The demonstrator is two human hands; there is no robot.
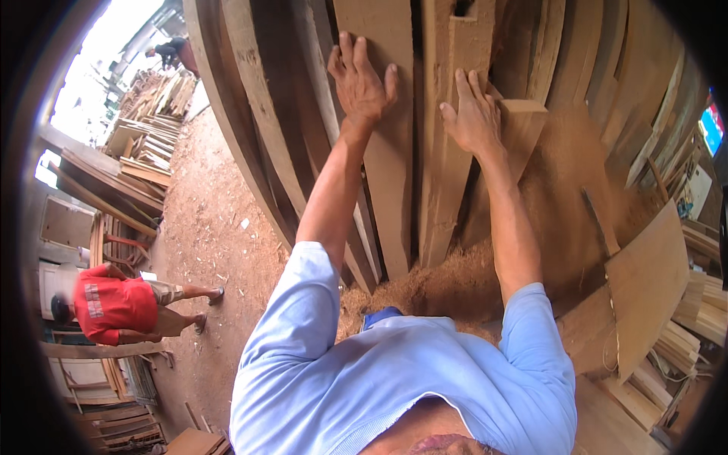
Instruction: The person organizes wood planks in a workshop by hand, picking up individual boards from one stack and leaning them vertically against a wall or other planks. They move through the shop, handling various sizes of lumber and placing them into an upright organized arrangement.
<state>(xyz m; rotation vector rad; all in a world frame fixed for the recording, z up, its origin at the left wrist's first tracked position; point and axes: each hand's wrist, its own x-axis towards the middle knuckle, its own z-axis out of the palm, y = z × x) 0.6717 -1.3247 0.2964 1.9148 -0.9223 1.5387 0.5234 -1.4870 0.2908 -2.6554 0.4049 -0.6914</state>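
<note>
Tall wooden planks lean side by side in front of me. My left hand (360, 82) lies with its fingers stretched out on the upper part of a wide, smooth plank (388, 159), thumb held apart. On the plank to the right, a thicker post (447, 174) with a rectangular slot cut near its top, rests my right hand (472, 121), fingers extended and thumb spread. Just beside that hand a short wooden block (523, 114) juts out. Neither hand is wrapped round anything.
More rough boards (262, 83) stand to the left, and others (591, 68) at the right. Sawdust (402, 292) covers the floor. A person in a red shirt (117, 303) stands at the left; another person (178, 53) bends near stacked lumber (155, 121). A thin sheet (648, 288) leans at right.
</note>
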